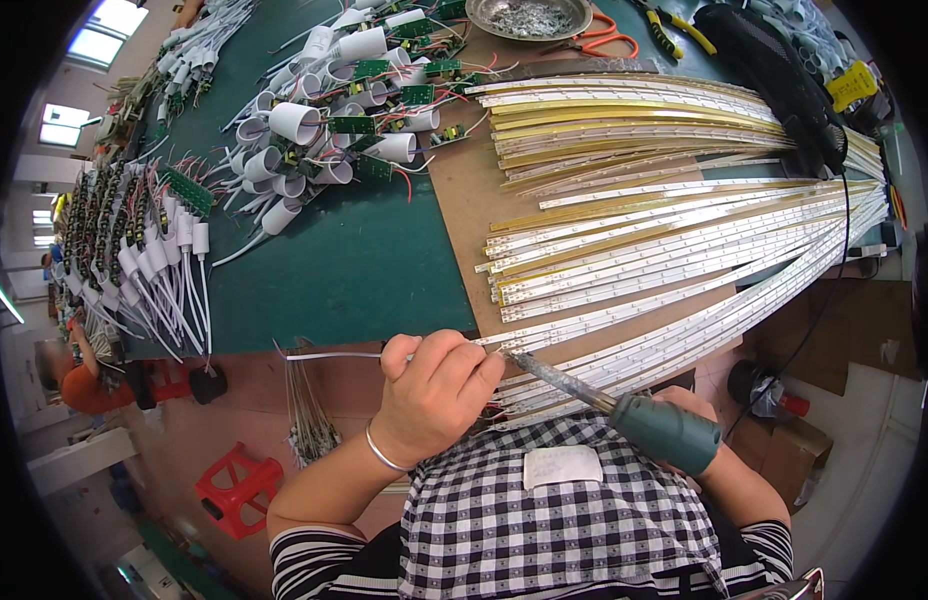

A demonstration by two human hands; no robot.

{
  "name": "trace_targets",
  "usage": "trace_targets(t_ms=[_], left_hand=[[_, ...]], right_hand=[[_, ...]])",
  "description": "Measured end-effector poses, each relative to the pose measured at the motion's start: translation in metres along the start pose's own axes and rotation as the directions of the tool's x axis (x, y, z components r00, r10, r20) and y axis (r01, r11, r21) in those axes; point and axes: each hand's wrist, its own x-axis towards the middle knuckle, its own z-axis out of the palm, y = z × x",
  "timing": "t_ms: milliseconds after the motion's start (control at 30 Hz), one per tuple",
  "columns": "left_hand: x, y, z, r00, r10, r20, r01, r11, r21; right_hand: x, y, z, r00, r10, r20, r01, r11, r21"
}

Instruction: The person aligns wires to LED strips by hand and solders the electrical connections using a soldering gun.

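My left hand point(434, 390) is closed in a pinch at the front edge of the bench. A thin whitish wire point(334, 356) sticks out of it to the left; its other end is hidden by my fingers. My right hand point(689, 405), partly hidden behind the handle, grips a soldering iron point(664, 432) with a green handle and a dull metal shaft. The iron's tip meets the ends of the LED strips point(584, 322) just right of my left fingertips. These long white and yellow strips fan out over brown board point(464, 215) and gather at the right.
White plastic cups with green circuit boards and wires point(334, 125) are heaped at the back left. More wired parts point(134, 240) lie at the far left. Orange scissors point(604, 40), a metal bowl point(529, 15) and pliers point(669, 30) are at the back. A red stool point(239, 490) stands below.
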Motion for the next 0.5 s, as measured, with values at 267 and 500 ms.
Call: trace_targets(t_ms=[267,500], left_hand=[[-0.002,0.0,-0.001,1.0,-0.007,0.028,0.007,1.0,0.011],[0.0,0.0,-0.001,1.0,0.0,0.03,0.0,1.0,0.01]], right_hand=[[0.018,-0.052,-0.01,0.896,0.435,-0.084,-0.327,0.776,0.539],[-0.009,-0.037,-0.018,0.877,0.457,0.149,-0.481,0.833,0.275]])
